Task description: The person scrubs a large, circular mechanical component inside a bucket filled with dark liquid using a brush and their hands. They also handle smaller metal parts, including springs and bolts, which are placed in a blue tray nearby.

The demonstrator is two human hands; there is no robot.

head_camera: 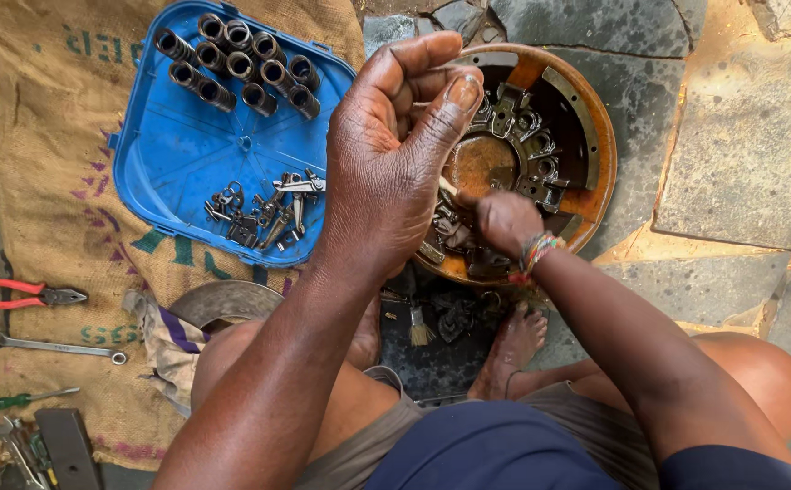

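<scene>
On the stone floor (749, 136), just beyond the seated person's bare feet, sits a round rusty metal assembly (586, 118), a shallow steel disc with small levers and brackets ringed inside it around a worn centre hub. It lies at the right edge of a burlap sack (41, 181), partly overlapping the paving joints. The left hand (395, 163) hovers over the disc's near-left side, its grip curled narrow with thumb pressed toward the fingers, seemingly pinching a thin pale stick or handle, though what exactly it holds is hard to tell. The right hand (507, 222), with a beaded band at the wrist, is closed down on the inner parts near the hub; whatever it holds is hidden under the fingers. Judging by its thick steel and rust, the disc is heavy and stiff, greasy in the middle, and best taken by its outer rim with both hands; the small levers look loose and easy to drop. On the sack lies a blue plastic tray (177, 154) carrying dark cylindrical sleeves (236, 59) along its far edge and a heap of small metal clips (264, 213) near its front. Red-handled pliers (23, 295) and a spanner (55, 346) rest at the sack's left edge, and a small brush (420, 327) lies by the feet.
</scene>
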